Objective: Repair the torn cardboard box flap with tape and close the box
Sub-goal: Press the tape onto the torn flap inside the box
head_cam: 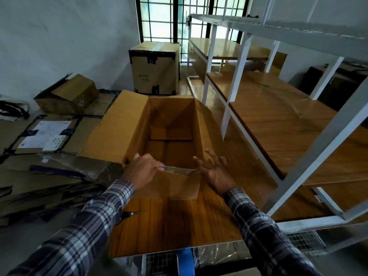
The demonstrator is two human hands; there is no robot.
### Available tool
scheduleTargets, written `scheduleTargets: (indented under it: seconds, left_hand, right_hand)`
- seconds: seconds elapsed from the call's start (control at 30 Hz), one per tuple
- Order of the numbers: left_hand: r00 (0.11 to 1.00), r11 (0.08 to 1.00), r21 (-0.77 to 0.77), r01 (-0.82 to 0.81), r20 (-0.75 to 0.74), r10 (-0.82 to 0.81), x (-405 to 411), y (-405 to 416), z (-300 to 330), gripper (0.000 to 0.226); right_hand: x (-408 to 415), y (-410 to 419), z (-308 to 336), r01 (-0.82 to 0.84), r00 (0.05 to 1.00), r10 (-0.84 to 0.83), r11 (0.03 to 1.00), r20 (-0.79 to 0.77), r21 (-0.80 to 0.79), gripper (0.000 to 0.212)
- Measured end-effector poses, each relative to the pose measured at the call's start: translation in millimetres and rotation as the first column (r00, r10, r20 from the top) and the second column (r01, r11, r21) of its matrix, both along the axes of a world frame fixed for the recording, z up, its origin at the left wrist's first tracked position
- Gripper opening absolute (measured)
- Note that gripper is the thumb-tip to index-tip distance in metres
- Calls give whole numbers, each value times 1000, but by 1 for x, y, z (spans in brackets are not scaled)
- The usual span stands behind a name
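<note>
An open brown cardboard box (139, 124) stands on a wooden surface in front of me, its inside empty. Its near flap (175, 186) hangs toward me with a torn, corrugated top edge and a bit of blue tape at the left end. My left hand (143, 169) grips that flap's upper left corner. My right hand (215, 172) hovers at the flap's right end with fingers spread, holding nothing. A blue tape roll (186, 261) sits at the near edge below. Scissors (129, 215) lie partly under my left sleeve.
Flattened cardboard (45, 176) is piled at the left, with a small box (67, 96) behind it. A taped box (155, 68) stands by the window. White metal shelving (298, 116) with wooden boards fills the right side.
</note>
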State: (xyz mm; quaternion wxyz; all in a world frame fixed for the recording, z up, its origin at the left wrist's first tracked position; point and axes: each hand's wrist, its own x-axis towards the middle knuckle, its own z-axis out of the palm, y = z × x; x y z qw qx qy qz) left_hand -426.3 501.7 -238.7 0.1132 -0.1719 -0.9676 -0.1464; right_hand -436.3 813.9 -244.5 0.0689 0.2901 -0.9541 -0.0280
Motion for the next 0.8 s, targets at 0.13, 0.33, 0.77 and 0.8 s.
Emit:
scheduleTargets:
  seconds: [0.13,0.33,0.77,0.8]
  left_hand:
    - [1000,998,-61,1,14,0,2,12,9,24]
    - [998,977,-214,0,-60,-13,13,71,17,19]
    - [998,978,-206,43,-43,-53,3,59,14,18]
    - [998,984,-177,32,-44,-41,5,55,12,20]
  right_hand:
    - [2,-6,2,38,999,-37,999,-40,21,40]
    - [14,-47,0,-2,993,-16,989,-120,-151,26]
    - [-2,-42,5,-26,997,13,987,-79,-159,25]
    - [-2,-39,2,-12,997,2,990,-77,-141,26]
